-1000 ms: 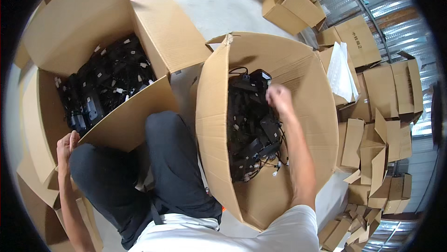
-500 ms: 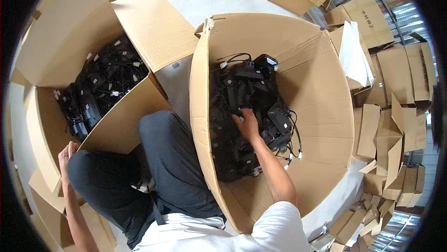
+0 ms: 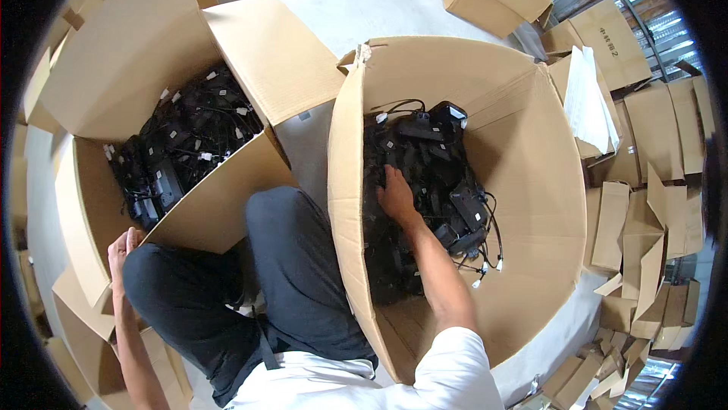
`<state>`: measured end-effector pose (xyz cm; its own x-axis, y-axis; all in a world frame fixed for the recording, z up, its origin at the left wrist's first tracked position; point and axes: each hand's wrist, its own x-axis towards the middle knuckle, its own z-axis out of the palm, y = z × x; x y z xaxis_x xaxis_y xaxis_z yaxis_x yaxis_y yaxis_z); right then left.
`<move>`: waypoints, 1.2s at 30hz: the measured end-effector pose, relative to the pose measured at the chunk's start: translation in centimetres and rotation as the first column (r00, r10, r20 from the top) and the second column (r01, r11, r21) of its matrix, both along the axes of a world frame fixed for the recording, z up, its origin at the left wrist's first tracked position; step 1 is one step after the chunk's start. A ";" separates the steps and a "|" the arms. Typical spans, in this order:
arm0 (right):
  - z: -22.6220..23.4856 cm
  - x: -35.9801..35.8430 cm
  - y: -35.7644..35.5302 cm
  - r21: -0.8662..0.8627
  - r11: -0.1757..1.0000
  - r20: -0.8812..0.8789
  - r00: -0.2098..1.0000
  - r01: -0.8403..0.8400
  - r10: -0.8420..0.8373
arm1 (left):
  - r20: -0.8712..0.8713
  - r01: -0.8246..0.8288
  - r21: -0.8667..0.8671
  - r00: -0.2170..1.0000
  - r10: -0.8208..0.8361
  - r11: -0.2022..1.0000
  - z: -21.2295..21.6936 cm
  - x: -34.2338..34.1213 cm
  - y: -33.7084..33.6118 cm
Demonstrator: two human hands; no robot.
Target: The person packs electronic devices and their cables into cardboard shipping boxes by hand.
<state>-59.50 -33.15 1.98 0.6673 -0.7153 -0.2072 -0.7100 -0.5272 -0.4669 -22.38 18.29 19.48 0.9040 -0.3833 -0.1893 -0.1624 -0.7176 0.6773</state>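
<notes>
Right hand (image 3: pixel 396 196) pressed flat, fingers spread, on black corded devices (image 3: pixel 432 175) inside right cardboard box (image 3: pixel 531 183), left hand (image 3: pixel 121 247) loosely curled at knee, holding nothing, well apart from them.

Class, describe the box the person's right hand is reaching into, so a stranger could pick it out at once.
Two big open cardboard boxes flank the person's knees. The right box holds the right hand on a pile of black devices with cables. Unlike the left box, it is only partly filled.
</notes>
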 end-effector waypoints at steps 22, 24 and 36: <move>12.3 -5.1 -0.4 -0.064 0.943 0.110 0.937 -0.327 0.332 | 0.273 0.075 0.149 0.955 -0.114 0.986 3.9 -2.3 -3.0; 16.7 -5.3 -0.2 0.132 0.986 0.216 0.974 -0.104 0.073 | 0.272 0.067 0.145 0.956 -0.105 0.987 4.0 -2.5 -2.8; 35.2 -7.7 2.2 0.520 0.840 0.505 0.849 -0.157 -0.155 | 0.234 0.154 -0.447 0.971 -0.050 0.881 8.6 -4.4 -7.7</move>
<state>-67.19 -30.97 37.22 0.7832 -0.5959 -0.1777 -0.2849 -0.0898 -0.9544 -26.77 10.61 28.05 0.8536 -0.4722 0.2198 -0.3926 -0.3061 0.8673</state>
